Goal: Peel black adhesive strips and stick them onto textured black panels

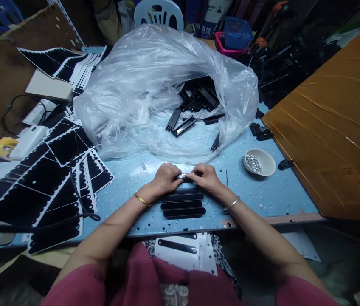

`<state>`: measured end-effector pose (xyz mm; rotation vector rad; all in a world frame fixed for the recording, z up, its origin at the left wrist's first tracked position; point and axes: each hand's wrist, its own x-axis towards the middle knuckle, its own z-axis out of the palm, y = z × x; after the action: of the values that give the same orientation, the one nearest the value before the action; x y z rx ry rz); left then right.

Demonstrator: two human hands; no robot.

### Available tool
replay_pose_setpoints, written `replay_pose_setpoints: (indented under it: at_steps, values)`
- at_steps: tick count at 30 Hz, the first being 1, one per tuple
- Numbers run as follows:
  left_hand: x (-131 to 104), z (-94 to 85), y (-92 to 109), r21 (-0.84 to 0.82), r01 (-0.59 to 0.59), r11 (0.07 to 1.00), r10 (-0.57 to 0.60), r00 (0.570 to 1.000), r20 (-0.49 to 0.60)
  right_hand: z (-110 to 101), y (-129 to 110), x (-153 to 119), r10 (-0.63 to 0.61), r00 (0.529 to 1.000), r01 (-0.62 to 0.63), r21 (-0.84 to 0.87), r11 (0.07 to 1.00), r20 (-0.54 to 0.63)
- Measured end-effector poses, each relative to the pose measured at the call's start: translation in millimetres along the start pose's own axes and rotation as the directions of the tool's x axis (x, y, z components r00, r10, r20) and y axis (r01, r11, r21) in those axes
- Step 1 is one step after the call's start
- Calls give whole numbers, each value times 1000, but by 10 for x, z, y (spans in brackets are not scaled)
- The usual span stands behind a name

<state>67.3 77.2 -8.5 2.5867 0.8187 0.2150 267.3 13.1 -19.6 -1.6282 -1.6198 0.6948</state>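
Note:
My left hand (166, 178) and my right hand (206, 176) meet over the table, each with its fingers closed on an end of one dark, shiny strip (184, 176). Much of that strip is hidden behind the fingers and thumbs. Just below the hands, several black round-ended strips (183, 205) lie in a row on the table. A white backing sheet (176, 259) with a long black sticker on it rests on my lap. Right of my right hand lies a thin dark pin-like piece (226, 177).
A clear plastic bag (154, 80) with black slotted parts (184, 126) spilling out stands behind the hands. At right are a white bowl (267, 163) of small metal pieces and a brown-taped box (333, 140). Black sticker sheets (36, 187) and a cable (84, 208) lie at left.

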Motion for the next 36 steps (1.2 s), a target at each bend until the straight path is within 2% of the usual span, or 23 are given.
replay_pose_setpoints:
  at_steps: [5,9,11,14,16,20,23,26,32,36]
  values:
    - [7,0,17,-5,15,1000,-15,1000,12,105,23,22,-67,998,67,-76,995,4]
    - [3,-24,51,43,40,998,-42,998,42,116,44,23,-71,996,64,-116,991,-55]
    - [-6,-33,67,52,53,997,-55,998,40,82,51,13,-38,995,29,-99,995,-92]
    - [-18,-45,95,44,77,996,-78,996,31,9,58,-23,74,989,-73,13,997,-130]
    - [-21,-57,124,53,100,994,-102,994,29,-7,55,-59,146,976,-143,29,989,-162]
    - [-24,-81,215,126,155,980,-161,986,38,104,17,-128,171,959,-224,-237,945,-224]
    - [-30,-80,261,173,170,970,-178,984,29,211,-8,-146,131,971,-198,-375,906,-199]
    - [-39,-57,246,171,158,973,-164,986,20,239,1,-134,89,982,-151,-406,901,-167]
    - [-55,-29,148,81,131,988,-132,991,4,191,52,-98,46,991,-97,-443,891,-124]
    - [-9,-76,138,-28,167,986,-167,986,-11,208,54,-102,36,991,-91,-461,883,-128]
